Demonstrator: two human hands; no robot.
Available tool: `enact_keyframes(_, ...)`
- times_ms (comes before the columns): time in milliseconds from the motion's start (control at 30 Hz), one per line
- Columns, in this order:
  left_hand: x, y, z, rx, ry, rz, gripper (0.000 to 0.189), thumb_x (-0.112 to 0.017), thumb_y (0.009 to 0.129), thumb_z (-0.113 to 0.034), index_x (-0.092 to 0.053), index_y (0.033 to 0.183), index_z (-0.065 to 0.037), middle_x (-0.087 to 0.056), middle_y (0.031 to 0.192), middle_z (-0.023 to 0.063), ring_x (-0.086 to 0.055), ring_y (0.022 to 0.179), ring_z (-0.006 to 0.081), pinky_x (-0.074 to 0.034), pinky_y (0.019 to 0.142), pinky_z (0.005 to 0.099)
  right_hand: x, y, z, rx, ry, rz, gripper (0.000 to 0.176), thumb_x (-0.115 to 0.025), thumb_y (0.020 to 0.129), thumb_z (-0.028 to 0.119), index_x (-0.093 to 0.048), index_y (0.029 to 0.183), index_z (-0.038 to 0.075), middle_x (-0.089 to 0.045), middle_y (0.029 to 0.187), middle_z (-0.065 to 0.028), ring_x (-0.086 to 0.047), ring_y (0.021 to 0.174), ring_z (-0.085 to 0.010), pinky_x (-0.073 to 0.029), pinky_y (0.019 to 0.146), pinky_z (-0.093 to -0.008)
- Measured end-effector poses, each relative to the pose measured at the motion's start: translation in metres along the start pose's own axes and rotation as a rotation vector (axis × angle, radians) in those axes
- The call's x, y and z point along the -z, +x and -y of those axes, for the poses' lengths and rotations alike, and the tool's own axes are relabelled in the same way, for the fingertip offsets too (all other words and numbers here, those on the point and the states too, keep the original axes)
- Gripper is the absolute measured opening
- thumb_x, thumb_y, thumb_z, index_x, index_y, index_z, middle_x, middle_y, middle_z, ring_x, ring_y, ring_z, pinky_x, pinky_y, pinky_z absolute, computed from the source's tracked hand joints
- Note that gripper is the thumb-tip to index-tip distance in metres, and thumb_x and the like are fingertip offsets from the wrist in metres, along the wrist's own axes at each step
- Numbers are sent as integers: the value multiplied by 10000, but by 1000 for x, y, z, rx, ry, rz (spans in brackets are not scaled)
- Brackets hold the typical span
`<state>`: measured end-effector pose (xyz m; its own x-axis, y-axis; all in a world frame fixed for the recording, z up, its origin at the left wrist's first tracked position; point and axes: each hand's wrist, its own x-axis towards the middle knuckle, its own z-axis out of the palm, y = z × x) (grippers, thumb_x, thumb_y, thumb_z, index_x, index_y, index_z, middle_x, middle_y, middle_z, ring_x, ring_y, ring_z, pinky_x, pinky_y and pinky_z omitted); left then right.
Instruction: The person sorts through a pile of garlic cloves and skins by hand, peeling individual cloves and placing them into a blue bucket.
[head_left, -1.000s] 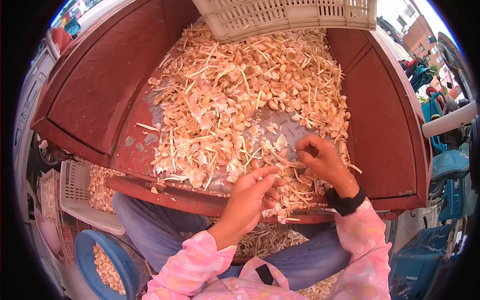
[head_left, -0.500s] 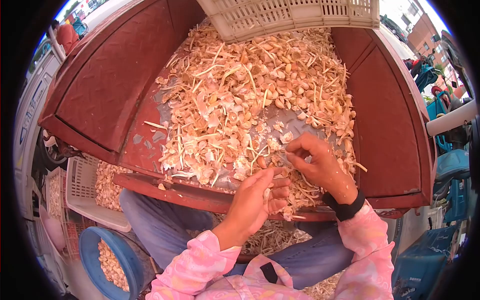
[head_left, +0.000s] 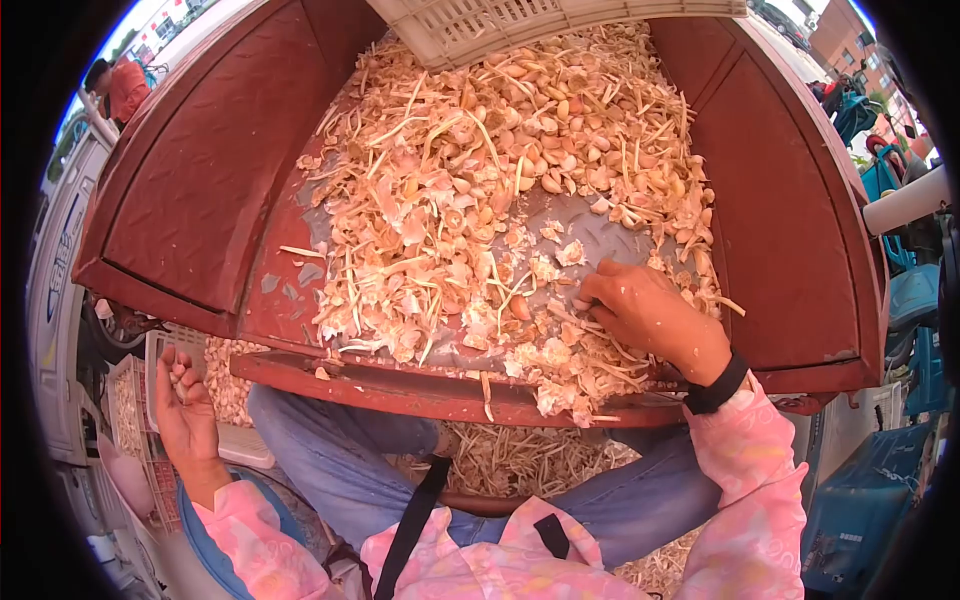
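Observation:
My left hand (head_left: 190,425) is out at the far left, above a light plastic crate (head_left: 240,437) of garlic cloves. Its fingers are curled, and I cannot make out what lies in them. Over the metal bed (head_left: 590,240) of a red cart, my right hand (head_left: 645,310) reaches down with bent fingers drawn together. The fingertips are partly hidden, near a piece of garlic skin (head_left: 571,253). Loose cloves, dry stalks and papery skins form a broad garlic heap (head_left: 430,215) on the bed. A single clove (head_left: 519,307) lies left of my right hand.
A whitish slotted crate (head_left: 530,22) stands at the far end of the bed. Red metal side panels (head_left: 190,170) flank the heap. A blue bucket (head_left: 215,540) is below my left forearm. Stalks (head_left: 520,460) lie beneath the cart edge. A person in red (head_left: 127,90) is at the upper left.
My left hand has swung from the bed's front edge far left over the crate. My right hand has shifted slightly right and turned downward. The view has shifted a little.

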<state>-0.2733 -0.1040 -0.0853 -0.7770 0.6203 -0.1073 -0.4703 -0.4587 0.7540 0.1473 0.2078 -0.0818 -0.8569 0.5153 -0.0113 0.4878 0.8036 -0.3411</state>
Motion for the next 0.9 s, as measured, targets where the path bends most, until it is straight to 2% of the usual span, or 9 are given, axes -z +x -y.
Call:
enact_keyframes(100,22,7,-8,-125,920,-416,353,-466,940,-200,-466,1230,2,-508,1138,129,-533,881,132,-474,722,280,-2,0,-4,-49,-19,-46,72,-564,752,32,-565,823,42,-564,769,-144,-576,776,-361,-456,664,-430)
enact_keyframes(200,18,-4,13,-511,1105,-277,364,-492,923,-200,-481,1230,-5,-514,1187,118,-531,1003,135,-450,832,327,-3,-6,-13,-99,36,-188,58,-566,747,34,-558,804,37,-563,732,-147,-573,737,-352,-444,632,-417)
enact_keyframes(233,-35,-29,33,-425,952,-261,317,-486,926,-174,-514,1185,7,-572,1105,105,-550,1008,140,-451,842,303,-2,-7,-12,-99,19,-253,57,-565,743,28,-553,799,30,-559,716,-144,-570,709,-342,-435,613,-403)
enact_keyframes(333,-152,-79,96,-297,918,320,197,-492,914,-73,-581,1062,21,-611,949,74,-591,855,152,-469,793,256,2,-16,-1,-170,-46,-303,44,-582,744,56,-554,770,32,-570,715,-145,-572,679,-350,-440,597,-413)
enact_keyframes(400,-204,-81,141,-535,1134,803,189,-547,823,25,-594,1006,28,-614,952,136,-619,831,244,-485,736,295,12,-25,9,-198,-28,-236,47,-593,745,70,-559,753,38,-577,715,-144,-575,673,-358,-448,596,-422)
enact_keyframes(433,-219,-81,169,-565,1159,918,227,-558,782,48,-588,1006,26,-606,975,166,-614,843,317,-490,721,320,19,-31,15,-193,17,-171,45,-595,743,67,-561,749,39,-575,707,-141,-577,668,-356,-448,593,-420)
enact_keyframes(500,-240,-76,221,-644,1218,982,229,-534,738,60,-600,952,15,-594,990,167,-591,874,336,-491,727,367,20,-42,15,-192,64,-36,29,-594,741,53,-568,733,42,-578,729,-140,-588,689,-348,-458,608,-418)
enact_keyframes(600,-245,-68,258,-622,1416,1055,179,-520,708,53,-602,862,11,-576,918,164,-572,858,340,-482,728,407,3,-54,2,-75,-34,-109,27,-591,749,56,-571,758,40,-575,779,-138,-593,722,-344,-467,632,-423)
enact_keyframes(900,-248,-68,256,-408,1545,981,68,-581,735,-16,-574,795,15,-561,833,177,-573,775,345,-466,655,394,3,-58,-3,-31,55,-93,75,-577,761,26,-550,830,28,-540,781,-142,-578,725,-348,-468,634,-415)
